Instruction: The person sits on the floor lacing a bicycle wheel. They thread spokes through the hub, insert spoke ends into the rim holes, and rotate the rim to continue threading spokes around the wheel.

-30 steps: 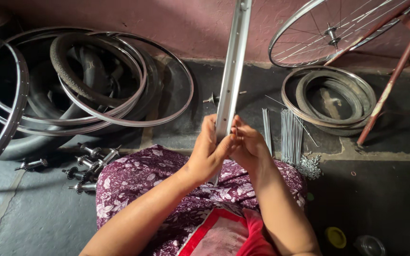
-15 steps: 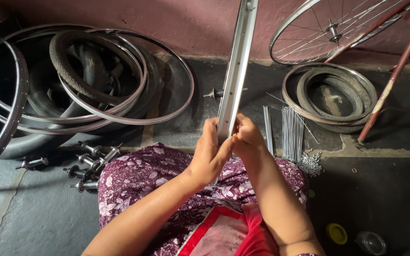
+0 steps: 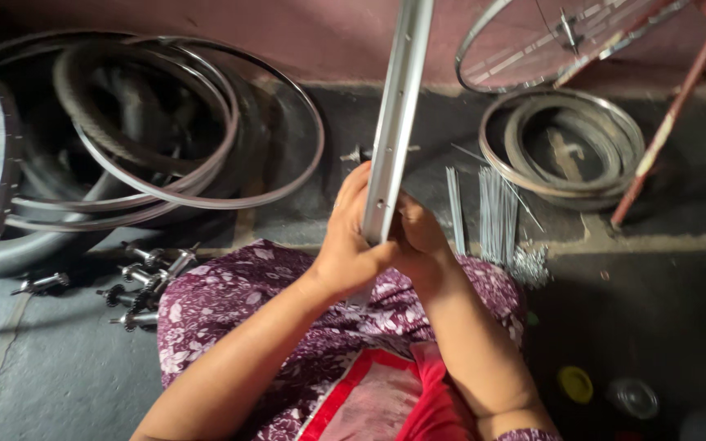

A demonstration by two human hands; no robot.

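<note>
Both hands, left hand [image 3: 351,245] and right hand [image 3: 420,237], still grip the silver rim [image 3: 394,122] (edge-on), which now leans slightly further right.

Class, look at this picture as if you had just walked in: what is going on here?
A person sits on the floor, both hands around a silver bicycle rim held edge-on over their lap. The left hand grips it from the left, the right hand from the right. Loose spokes lie on the floor just beyond, hubs to the left, and stacked rims and tyres by the wall.
</note>
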